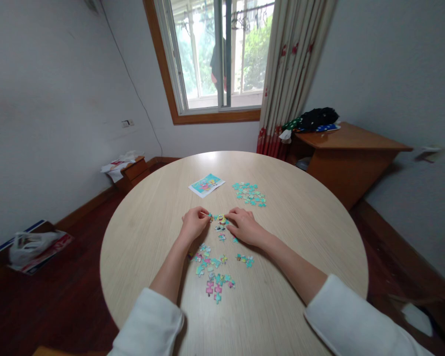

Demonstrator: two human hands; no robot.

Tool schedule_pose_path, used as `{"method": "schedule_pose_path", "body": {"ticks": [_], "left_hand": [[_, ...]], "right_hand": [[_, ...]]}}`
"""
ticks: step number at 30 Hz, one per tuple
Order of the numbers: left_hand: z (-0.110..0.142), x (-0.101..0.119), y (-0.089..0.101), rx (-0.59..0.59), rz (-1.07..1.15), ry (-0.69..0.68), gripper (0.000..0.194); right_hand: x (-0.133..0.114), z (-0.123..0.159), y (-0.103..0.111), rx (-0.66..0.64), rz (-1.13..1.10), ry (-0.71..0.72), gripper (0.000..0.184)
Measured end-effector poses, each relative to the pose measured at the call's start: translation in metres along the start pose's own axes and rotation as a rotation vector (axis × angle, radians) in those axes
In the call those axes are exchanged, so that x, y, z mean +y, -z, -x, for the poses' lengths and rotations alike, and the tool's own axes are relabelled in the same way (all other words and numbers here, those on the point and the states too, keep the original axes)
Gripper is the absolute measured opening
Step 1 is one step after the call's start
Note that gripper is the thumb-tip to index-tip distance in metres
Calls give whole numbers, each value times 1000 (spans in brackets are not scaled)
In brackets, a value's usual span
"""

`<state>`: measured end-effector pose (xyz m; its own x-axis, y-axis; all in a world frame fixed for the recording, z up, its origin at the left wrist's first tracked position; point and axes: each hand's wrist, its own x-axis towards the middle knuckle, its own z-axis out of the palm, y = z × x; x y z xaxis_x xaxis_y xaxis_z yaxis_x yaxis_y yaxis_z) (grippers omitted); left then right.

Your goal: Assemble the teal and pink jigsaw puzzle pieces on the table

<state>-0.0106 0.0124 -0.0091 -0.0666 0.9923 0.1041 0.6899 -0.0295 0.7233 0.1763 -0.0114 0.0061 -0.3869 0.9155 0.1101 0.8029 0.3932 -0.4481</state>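
Observation:
A small cluster of joined jigsaw pieces (pixel 221 220), with yellow and blue print, lies on the round table between my two hands. My left hand (pixel 194 222) is closed in a pinch on a jigsaw piece (pixel 210 216) just left of the cluster. On the other side, my right hand (pixel 244 226) rests with fingertips at the cluster's right edge, thumb and fingers apart. Below the cluster are a loose piece (pixel 221 238) and another piece (pixel 235 240) near my right wrist. Whether the pinched piece touches the cluster I cannot tell.
On the pale table (pixel 144 237), several mixed pieces (pixel 217 279) lie nearer me, with a small group (pixel 245 260) to their right. Mostly turquoise pieces (pixel 249 194) are spread farther back. Beside them is a printed picture sheet (pixel 206 185). A wooden desk (pixel 356 138) stands beyond.

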Motion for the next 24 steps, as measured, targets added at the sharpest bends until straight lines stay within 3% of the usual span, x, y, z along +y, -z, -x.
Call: {"method": "schedule_pose_path", "body": {"ticks": [24], "left_hand": [[0, 0, -3, 5, -13, 5, 9]], "right_hand": [[-3, 1, 2, -31, 20, -6, 32]]}}
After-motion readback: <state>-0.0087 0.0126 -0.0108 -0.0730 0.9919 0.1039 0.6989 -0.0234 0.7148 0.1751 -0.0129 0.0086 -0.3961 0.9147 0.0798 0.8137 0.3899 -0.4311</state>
